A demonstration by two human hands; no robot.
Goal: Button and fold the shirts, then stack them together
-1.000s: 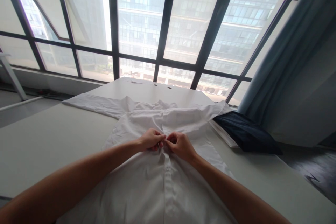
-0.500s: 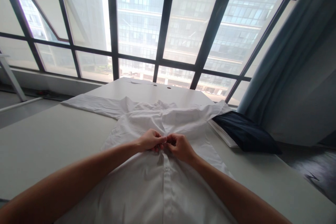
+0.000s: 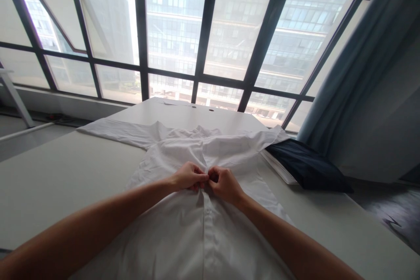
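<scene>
A white button-up shirt (image 3: 164, 236) lies spread front side up, its collar end far from me and one sleeve reaching out to the left. Midway along its front, my left hand (image 3: 190, 176) pinches the button placket from the left. My right hand (image 3: 225, 183) pinches the same strip from the right, its fingertips meeting those of the left. The cloth rises slightly between them. Whatever button sits under the fingertips is hidden. Below the hands, the placket (image 3: 208, 227) runs straight toward me with small buttons showing.
The shirt rests on a pale table (image 3: 108, 157). Folded dark navy fabric (image 3: 305, 164) lies on something white at the right edge, near a blue-grey curtain (image 3: 348, 74). Large framed windows stand behind the table. A white metal frame (image 3: 16, 100) is at the far left.
My fingers have shifted very slightly at the placket, the right hand's fingers curling a little differently. Both hands stay in the same place, and the shirt lies as before.
</scene>
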